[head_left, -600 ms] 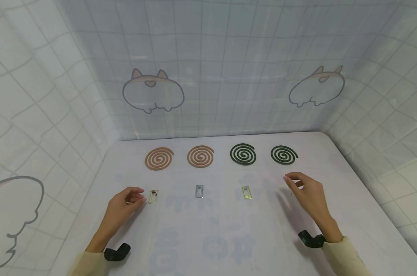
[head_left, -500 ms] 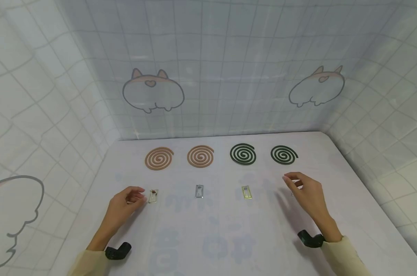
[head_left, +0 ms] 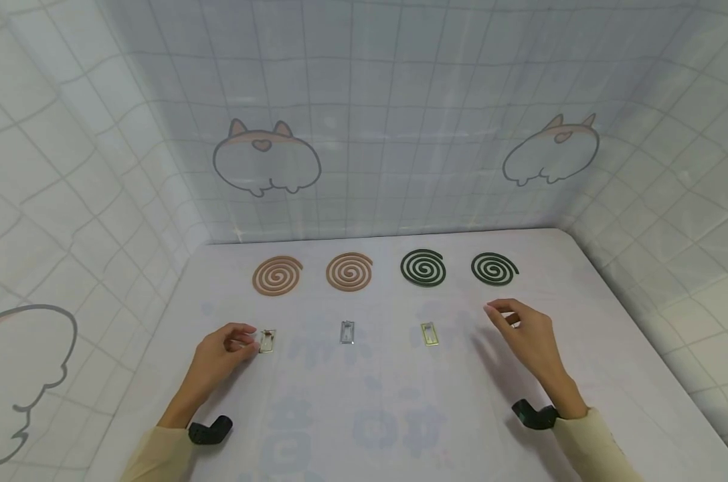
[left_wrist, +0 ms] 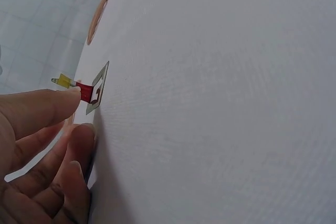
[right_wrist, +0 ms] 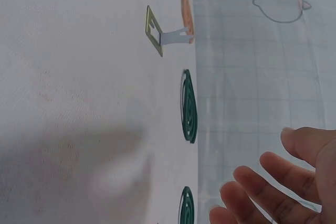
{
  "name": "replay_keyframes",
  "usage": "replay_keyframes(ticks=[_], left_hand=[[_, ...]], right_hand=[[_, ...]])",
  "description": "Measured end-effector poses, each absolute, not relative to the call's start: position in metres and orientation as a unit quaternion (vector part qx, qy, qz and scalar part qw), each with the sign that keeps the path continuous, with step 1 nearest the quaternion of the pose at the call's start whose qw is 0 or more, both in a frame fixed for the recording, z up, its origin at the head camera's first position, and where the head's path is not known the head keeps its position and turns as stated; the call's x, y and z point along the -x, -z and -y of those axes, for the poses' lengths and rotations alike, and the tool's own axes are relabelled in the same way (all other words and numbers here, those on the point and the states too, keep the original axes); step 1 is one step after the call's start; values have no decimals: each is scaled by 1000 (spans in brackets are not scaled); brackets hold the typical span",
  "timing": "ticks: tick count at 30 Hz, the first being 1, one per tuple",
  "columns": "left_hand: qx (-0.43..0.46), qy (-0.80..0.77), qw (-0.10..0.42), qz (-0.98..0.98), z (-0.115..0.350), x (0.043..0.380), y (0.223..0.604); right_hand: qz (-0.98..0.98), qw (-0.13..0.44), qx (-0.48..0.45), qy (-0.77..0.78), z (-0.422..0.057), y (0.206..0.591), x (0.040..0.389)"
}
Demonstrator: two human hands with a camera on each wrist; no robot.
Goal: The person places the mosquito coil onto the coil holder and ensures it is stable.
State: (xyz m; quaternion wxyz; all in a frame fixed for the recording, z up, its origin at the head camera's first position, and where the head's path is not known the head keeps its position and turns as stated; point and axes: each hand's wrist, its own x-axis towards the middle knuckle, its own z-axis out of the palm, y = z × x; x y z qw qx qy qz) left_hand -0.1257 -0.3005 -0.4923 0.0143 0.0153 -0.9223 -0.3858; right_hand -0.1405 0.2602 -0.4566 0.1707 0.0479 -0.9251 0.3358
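Observation:
In the head view my left hand (head_left: 222, 355) hovers at the leftmost metal mosquito-coil stand (head_left: 267, 341), its fingers loosely bent. The left wrist view shows a digit of the left hand (left_wrist: 39, 114) in front of the stand's upright red and yellow prong (left_wrist: 84, 93); whether they touch I cannot tell. My right hand (head_left: 529, 341) hangs over the right side of the table with relaxed, curved fingers, holding nothing. A silver stand (head_left: 347, 333) and a gold stand (head_left: 429, 334) lie between the hands. Seen from the right wrist, the gold stand (right_wrist: 154, 32) has a pale upright prong.
Along the back lie two tan mosquito coils, the outer tan coil (head_left: 278, 276) and inner tan coil (head_left: 348, 272), then an inner green coil (head_left: 423, 268) and an outer green coil (head_left: 494, 269). Gridded curtains (head_left: 370, 134) enclose the table (head_left: 364, 388) behind and on both sides.
My left hand has edged right, closer to the leftmost stand. The right hand has shifted slightly left. Stands and coils have not moved on the table.

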Motion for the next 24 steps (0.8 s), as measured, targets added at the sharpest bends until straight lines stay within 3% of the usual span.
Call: replay_keyframes(ticks=[24], left_hand=[[4,380,-8,925,306,133,500]], right_hand=[[916,163,-59,-363,-232,451,155]])
